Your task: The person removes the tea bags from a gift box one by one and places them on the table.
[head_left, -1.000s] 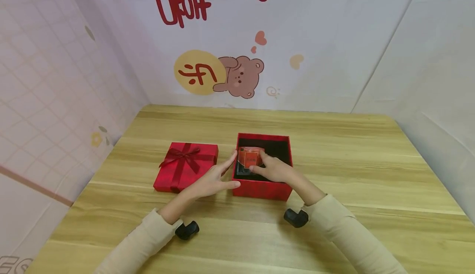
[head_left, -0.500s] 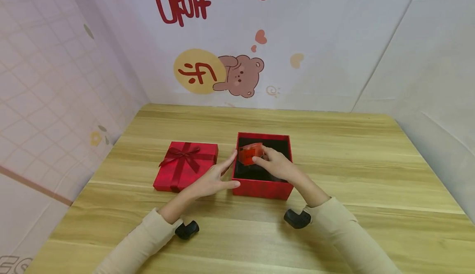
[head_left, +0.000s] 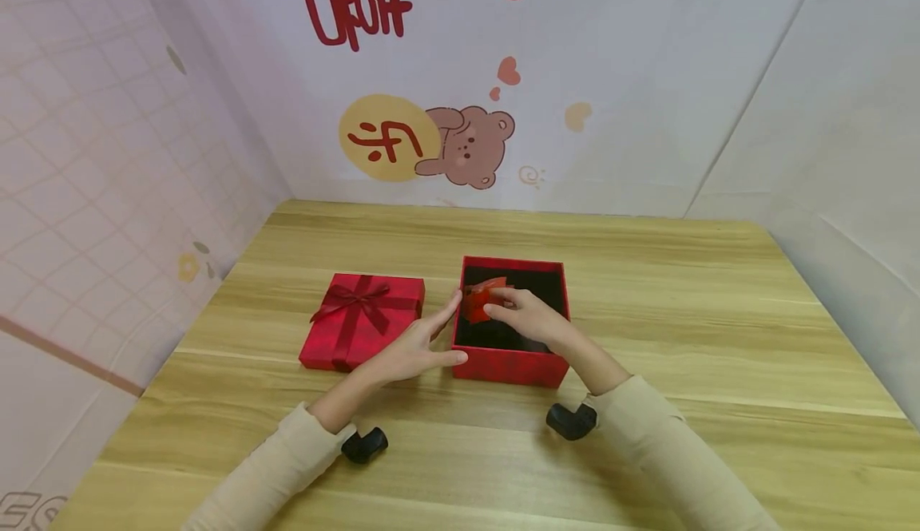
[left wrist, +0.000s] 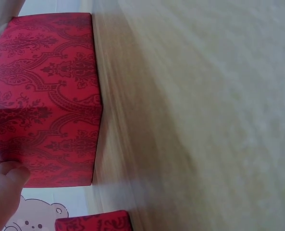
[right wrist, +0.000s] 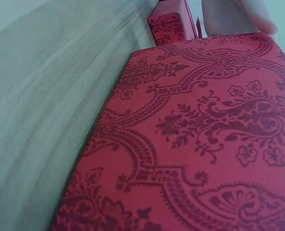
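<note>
Inside the red patterned gift box (head_left: 510, 366), near its left wall, my right hand (head_left: 532, 320) pinches a small red packet (head_left: 477, 304) between thumb and fingers. The fingers partly cover the packet, which looks tilted. My left hand (head_left: 406, 352) rests against the box's left side, its fingers and thumb extended, around the front left corner. In the left wrist view, left fingertips (left wrist: 12, 175) touch the patterned box wall (left wrist: 46, 82). The box's outer wall (right wrist: 195, 134) fills much of the right wrist view, so the packet is hidden there.
The red lid (head_left: 359, 323) with a dark red ribbon bow lies left of the box, close to my left forearm. Both stand on a wooden table (head_left: 683, 331). Behind rises a white wall cloth (head_left: 632, 52) with printed characters and a bear.
My right hand has gripped the packet, which first lay flat in the box, and tipped it up. The packet now shows less of its front. The left hand stays at the box's side.
</note>
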Demonstrator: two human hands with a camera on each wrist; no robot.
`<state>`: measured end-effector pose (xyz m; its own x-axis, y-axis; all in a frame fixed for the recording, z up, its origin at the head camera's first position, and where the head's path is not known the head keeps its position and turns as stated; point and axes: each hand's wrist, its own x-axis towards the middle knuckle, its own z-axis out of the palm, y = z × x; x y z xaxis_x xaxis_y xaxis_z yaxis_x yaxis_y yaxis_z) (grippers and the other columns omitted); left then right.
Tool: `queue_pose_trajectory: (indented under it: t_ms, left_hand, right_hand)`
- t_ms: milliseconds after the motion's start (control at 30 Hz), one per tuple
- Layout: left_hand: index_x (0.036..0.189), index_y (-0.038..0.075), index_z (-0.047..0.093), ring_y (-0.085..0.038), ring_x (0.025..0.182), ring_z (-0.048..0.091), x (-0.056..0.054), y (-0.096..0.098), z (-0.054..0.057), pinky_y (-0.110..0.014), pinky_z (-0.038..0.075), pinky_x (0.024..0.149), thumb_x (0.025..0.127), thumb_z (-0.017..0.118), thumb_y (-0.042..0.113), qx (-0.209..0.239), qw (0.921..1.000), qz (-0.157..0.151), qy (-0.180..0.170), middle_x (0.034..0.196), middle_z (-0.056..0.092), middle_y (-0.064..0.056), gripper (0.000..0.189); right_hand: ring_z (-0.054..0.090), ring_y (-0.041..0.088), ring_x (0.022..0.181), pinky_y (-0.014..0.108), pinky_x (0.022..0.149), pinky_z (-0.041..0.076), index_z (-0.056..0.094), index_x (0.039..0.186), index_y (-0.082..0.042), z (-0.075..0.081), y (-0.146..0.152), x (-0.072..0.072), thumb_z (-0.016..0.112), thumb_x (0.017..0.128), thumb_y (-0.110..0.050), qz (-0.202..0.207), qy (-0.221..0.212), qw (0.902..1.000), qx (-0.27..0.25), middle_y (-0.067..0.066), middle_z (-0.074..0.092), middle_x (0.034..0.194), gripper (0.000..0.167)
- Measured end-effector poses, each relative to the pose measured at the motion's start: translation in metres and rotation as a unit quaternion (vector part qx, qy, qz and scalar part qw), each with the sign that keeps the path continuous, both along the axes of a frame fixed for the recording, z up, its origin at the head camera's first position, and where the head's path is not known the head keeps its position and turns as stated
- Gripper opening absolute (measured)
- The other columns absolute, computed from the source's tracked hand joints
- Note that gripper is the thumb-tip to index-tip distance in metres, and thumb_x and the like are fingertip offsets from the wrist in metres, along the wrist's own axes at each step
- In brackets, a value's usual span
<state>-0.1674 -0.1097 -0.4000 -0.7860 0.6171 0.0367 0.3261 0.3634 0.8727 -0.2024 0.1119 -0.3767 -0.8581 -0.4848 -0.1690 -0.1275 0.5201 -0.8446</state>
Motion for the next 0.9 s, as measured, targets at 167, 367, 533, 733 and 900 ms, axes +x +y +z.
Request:
queue_pose_trajectory:
  t_ms: [167,367,533,733,900]
  left_hand:
    - [0.147,0.007,0.006,-0.021,0.138,0.01,0.002,0.001,0.001,-0.044,0.022,0.108,0.086,0.063,0.027,-0.003,1.0,0.004,0.001,0.153,0.002,-0.002,0.086]
    - [0.147,0.007,0.004,-0.024,0.138,0.009,0.007,0.004,0.009,-0.048,0.023,0.107,0.089,0.059,0.02,0.006,0.9999,0.009,-0.012,0.153,0.0,-0.004,0.081]
    - [0.147,0.009,0.005,-0.023,0.138,0.01,0.005,0.005,0.002,-0.047,0.024,0.107,0.09,0.059,0.025,0.006,0.9999,0.012,-0.011,0.153,0.001,-0.003,0.08]
    - [0.147,0.011,0.006,-0.021,0.138,0.012,0.002,0.003,-0.003,-0.047,0.025,0.106,0.088,0.06,0.036,0.01,0.9998,0.016,-0.001,0.153,0.003,-0.002,0.084]
    - [0.147,0.011,0.006,-0.02,0.138,0.01,0.002,0.004,-0.003,-0.046,0.024,0.107,0.088,0.06,0.032,0.008,0.9998,0.017,0.005,0.153,0.002,-0.004,0.083]
  right_hand:
    - [0.048,0.03,0.115,0.048,0.097,0.038,0.043,0.133,0.003,-0.002,-0.001,0.0,0.051,0.094,-0.021,0.034,0.015,0.9989,0.029,0.017,0.052,0.127,0.047]
    - [0.048,0.03,0.111,0.045,0.094,0.041,0.043,0.135,-0.001,-0.001,0.001,0.003,0.054,0.092,-0.016,0.013,0.017,0.9984,0.053,0.017,0.049,0.131,0.047]
    - [0.051,0.029,0.102,0.038,0.082,0.046,0.048,0.132,-0.001,0.006,0.008,0.007,0.057,0.088,-0.008,-0.008,0.044,0.9984,0.034,0.017,0.053,0.124,0.045]
    - [0.057,0.031,0.101,0.038,0.084,0.048,0.045,0.133,0.0,0.025,0.027,0.015,0.052,0.088,-0.002,-0.003,0.045,0.998,-0.043,0.021,0.048,0.13,0.046]
    - [0.053,0.023,0.104,0.034,0.089,0.045,0.04,0.137,-0.001,0.04,0.062,0.018,0.051,0.089,-0.004,-0.035,0.021,0.994,-0.102,0.017,0.05,0.126,0.049]
